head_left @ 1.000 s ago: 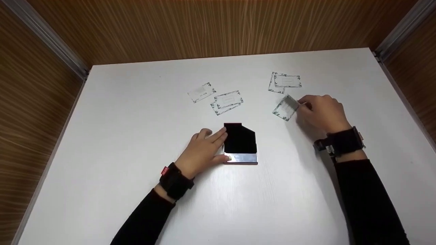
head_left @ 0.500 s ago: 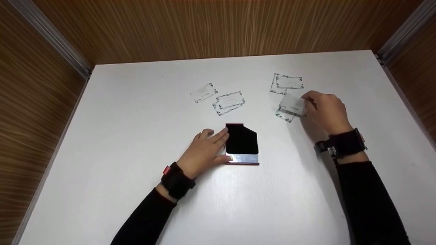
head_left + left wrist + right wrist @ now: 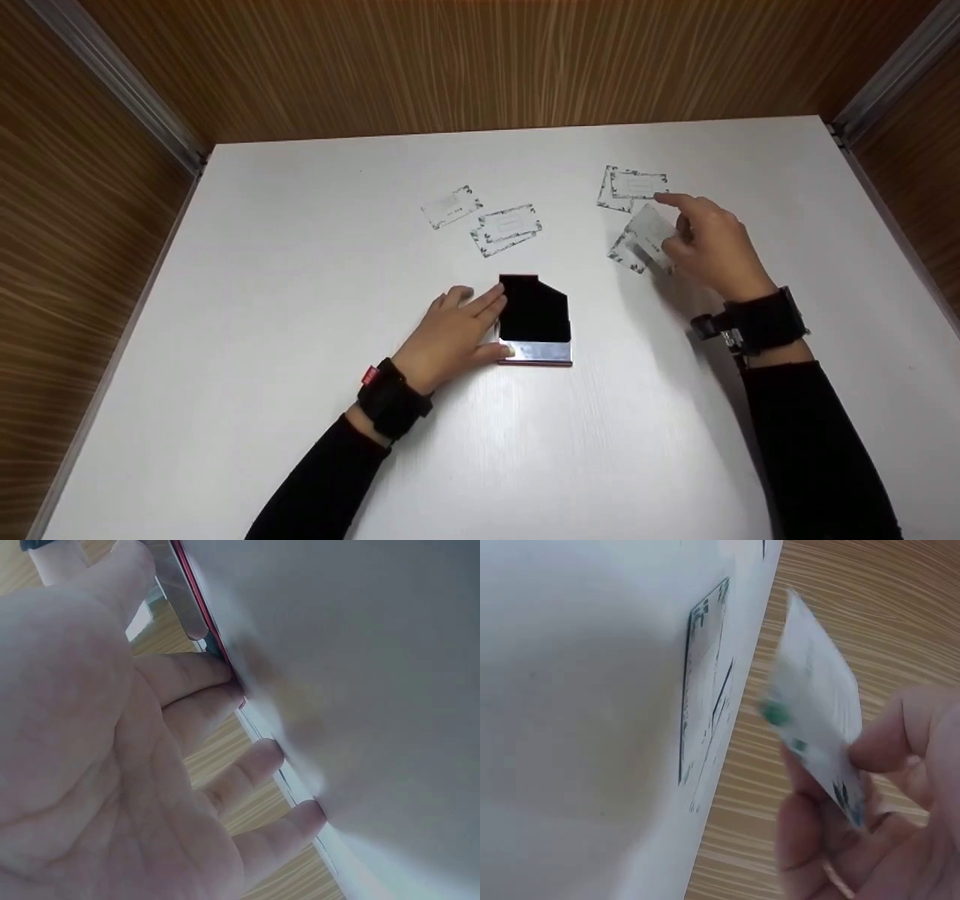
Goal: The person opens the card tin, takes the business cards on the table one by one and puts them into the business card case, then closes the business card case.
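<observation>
The left hand [image 3: 127, 757] turns its palm to view, its thumb near the metallic face of a thin, red-rimmed case [image 3: 180, 596]. Two fingertips touch that rim; the other two fingers spread toward the worktop [image 3: 382, 705], wood-grained panelling [image 3: 300, 879] showing past its edge

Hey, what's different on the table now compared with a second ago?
The right hand has lifted and turned the leaf-bordered card it pinches, so lettering now shows, above the card beneath. Its index finger has straightened away from the card. The left hand stays on the black-lined card case; the three cards at left and upper-right pair lie unchanged.
</observation>
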The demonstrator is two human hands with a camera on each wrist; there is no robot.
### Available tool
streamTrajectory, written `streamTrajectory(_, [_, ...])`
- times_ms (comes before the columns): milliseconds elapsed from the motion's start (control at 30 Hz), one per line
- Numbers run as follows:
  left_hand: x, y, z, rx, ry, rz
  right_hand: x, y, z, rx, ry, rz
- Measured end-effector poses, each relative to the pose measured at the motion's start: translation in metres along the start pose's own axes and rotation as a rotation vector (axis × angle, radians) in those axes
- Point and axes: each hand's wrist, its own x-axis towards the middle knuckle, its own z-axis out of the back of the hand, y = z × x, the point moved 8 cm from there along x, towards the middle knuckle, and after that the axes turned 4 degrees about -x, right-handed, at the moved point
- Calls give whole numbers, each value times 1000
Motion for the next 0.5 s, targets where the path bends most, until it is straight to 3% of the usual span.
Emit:
streamTrajectory(300, [-1,1,0,-9,4,5,0,-5,-2,26,13,-75])
streamTrajectory(500, [-1,1,0,-19,1,9,-1,-5,-1,39,26,-65])
